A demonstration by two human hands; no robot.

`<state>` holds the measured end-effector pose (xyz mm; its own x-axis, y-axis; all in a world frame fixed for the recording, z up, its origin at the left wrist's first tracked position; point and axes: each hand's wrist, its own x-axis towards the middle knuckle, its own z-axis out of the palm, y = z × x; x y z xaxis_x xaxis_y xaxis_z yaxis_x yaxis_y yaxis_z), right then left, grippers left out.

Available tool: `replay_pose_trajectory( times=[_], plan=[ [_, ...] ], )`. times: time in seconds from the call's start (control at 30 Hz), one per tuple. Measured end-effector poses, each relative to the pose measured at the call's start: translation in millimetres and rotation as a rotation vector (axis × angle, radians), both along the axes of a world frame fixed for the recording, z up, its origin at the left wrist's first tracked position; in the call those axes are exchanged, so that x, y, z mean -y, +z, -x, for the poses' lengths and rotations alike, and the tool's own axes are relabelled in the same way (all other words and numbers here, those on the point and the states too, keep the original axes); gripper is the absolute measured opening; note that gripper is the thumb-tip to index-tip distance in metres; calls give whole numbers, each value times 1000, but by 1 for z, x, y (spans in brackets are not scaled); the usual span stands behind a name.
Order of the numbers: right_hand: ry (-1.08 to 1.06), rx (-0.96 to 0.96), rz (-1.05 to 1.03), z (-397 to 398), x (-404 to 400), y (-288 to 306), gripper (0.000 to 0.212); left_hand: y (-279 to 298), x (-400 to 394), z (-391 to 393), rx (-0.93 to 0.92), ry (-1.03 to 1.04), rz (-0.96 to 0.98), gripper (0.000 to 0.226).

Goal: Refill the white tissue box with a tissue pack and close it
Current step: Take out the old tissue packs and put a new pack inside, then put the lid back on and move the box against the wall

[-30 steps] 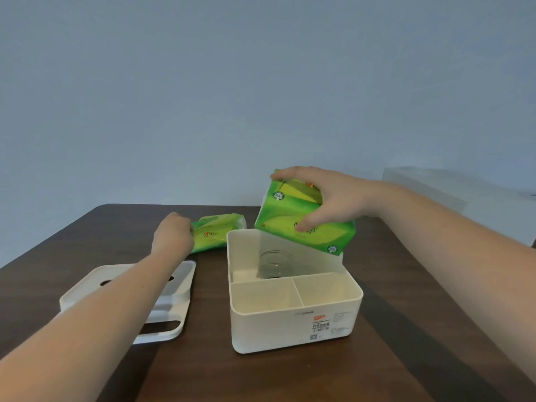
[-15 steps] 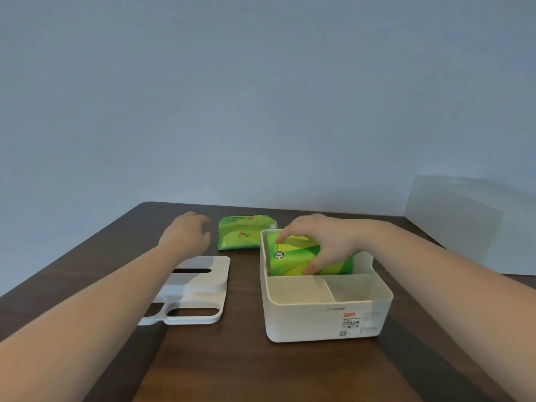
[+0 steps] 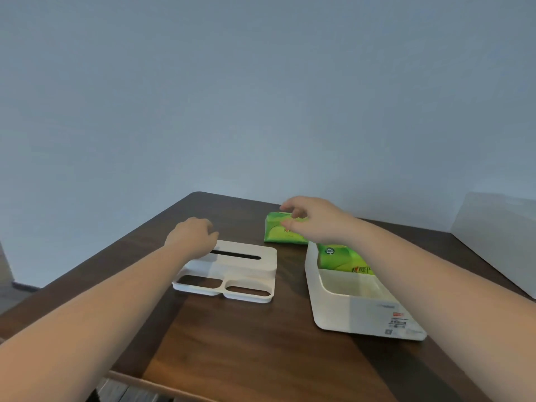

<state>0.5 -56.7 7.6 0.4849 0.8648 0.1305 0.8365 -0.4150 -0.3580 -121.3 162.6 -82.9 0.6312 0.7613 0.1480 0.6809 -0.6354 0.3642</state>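
The white tissue box (image 3: 348,317) stands open on the right of the dark wooden table, with a green tissue pack (image 3: 340,258) lying in its far compartment. Its white lid (image 3: 249,271), slotted and with two cut-outs, lies flat to the left. My left hand (image 3: 191,237) rests loosely curled on the lid's far left corner. My right hand (image 3: 310,219) hovers empty, fingers apart, above the box's far edge and over a second green tissue pack (image 3: 275,232) that lies on the table behind the box.
A pale white box-like object (image 3: 496,236) stands at the right edge, beyond my right forearm. The table's near edge runs across the bottom left, and a plain wall rises behind the table.
My right hand lowered the tissue pack into the box's far compartment, let go and lifted away. My left hand shifted from the other pack to the lid. The camera view swung left.
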Motion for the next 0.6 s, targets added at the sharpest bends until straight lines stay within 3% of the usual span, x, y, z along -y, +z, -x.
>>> replay_pose_trajectory(
  times=[0.2,0.3,0.37,0.5,0.6],
  plan=[
    [-94,-254,253,35,-40,-27,54,-14,-3,15,-51,50,100,46],
    [-168,-214,335,38,-52,-42,50,-21,0,19,-23,60,134,47],
    [-246,-199,330,36,-55,-50,49,-23,1,19,9,61,133,46],
    [-357,-407,261,32,-56,-58,52,-23,4,17,73,63,133,47],
    [-372,-441,160,28,-56,-55,47,-23,5,17,94,70,121,43]
  ],
)
